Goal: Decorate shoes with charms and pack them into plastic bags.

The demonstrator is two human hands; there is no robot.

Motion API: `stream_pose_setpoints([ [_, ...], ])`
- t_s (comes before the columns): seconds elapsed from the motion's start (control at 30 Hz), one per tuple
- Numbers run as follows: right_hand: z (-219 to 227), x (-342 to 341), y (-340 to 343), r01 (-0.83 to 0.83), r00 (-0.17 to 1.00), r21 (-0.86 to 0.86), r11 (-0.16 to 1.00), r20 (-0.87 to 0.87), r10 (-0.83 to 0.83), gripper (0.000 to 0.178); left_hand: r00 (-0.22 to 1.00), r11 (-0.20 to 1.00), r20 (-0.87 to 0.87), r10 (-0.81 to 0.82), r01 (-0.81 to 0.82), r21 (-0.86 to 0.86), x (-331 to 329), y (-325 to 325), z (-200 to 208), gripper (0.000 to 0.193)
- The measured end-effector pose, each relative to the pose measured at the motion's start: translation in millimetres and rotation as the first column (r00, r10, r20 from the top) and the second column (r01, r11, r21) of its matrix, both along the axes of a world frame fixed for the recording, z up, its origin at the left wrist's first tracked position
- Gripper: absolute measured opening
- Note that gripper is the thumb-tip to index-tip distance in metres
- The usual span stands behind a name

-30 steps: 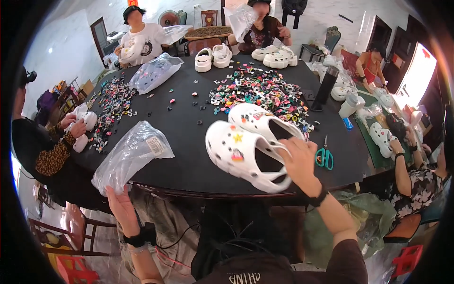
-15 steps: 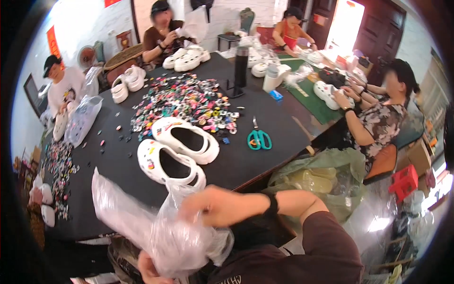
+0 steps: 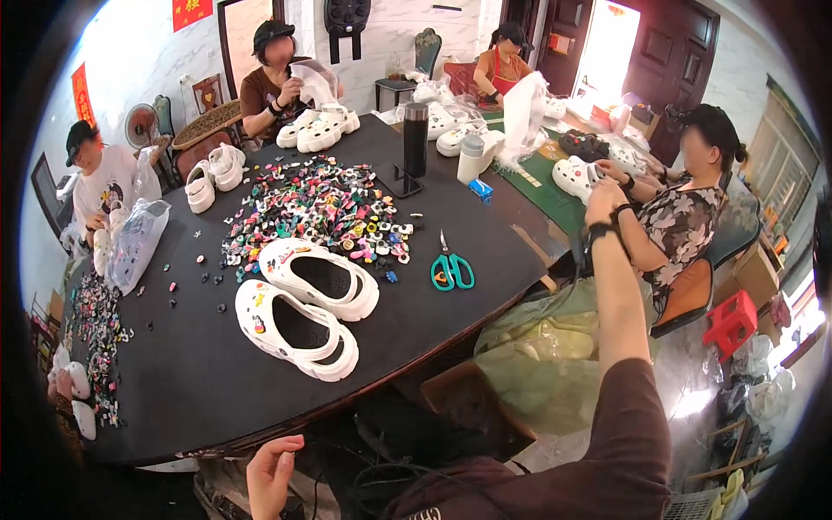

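Observation:
My left hand (image 3: 272,478) is at the table's near edge, fingers bent, thumb apart, holding nothing. My right arm stretches far to the right. Its hand (image 3: 604,206) is beside a co-worker's hands and a white clog (image 3: 575,177); its fingers are too indistinct to read. Beyond it, a translucent plastic bag (image 3: 523,121) appears upright over the green mat, apart from my hand. In front of me sit two white clogs with colourful charms, the nearer clog (image 3: 260,322) and the farther clog (image 3: 286,270). Teal-handled scissors (image 3: 452,270) lie to their right.
A heap of colourful shoe charms (image 3: 321,208) spreads behind the clogs on the black table (image 3: 173,373). A black bottle (image 3: 415,143) and a phone stand (image 3: 404,182) are farther back. Several people work around the table. A green bag with yellow shoes (image 3: 555,340) lies below right.
My right hand has swung from the near edge to the far right. The crumpled plastic has left my hands, and a bag now shows over the green mat.

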State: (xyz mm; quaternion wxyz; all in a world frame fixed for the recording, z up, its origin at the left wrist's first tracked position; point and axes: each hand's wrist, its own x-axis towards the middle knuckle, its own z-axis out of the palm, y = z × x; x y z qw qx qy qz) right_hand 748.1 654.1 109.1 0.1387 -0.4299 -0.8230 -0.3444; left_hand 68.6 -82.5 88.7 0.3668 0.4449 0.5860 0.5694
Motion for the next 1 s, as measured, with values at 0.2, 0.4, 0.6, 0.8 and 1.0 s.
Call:
stream_pose_setpoints([
  [0.2,-129,-336,-183,-0.597,-0.131,-0.379,0.708,-0.823,-0.552,0.021,0.942,0.964,-0.331,0.046,-0.129,-0.232,9,-1,38,0.023],
  [0.4,-27,-384,-323,-0.659,0.672,-0.711,0.246,-0.703,-0.232,0.028,0.708,0.979,-0.695,0.128,-0.202,-0.025,17,45,2,0.034],
  [0.6,-3,-502,-385,-0.79,0.595,-0.551,0.27,-0.794,0.12,0.039,0.425,0.912,-0.821,0.381,-0.319,0.257,35,97,-3,0.064],
  [0.8,-22,-574,-370,-0.817,0.572,-0.539,0.204,-0.803,0.17,0.063,0.362,0.918,-0.861,0.359,-0.303,0.255,31,135,-23,0.059],
  [1.0,-37,-582,-361,-0.792,0.595,-0.605,0.08,-0.795,-0.116,0.051,0.485,0.945,-0.812,0.324,-0.209,0.252,15,123,-15,0.043],
])
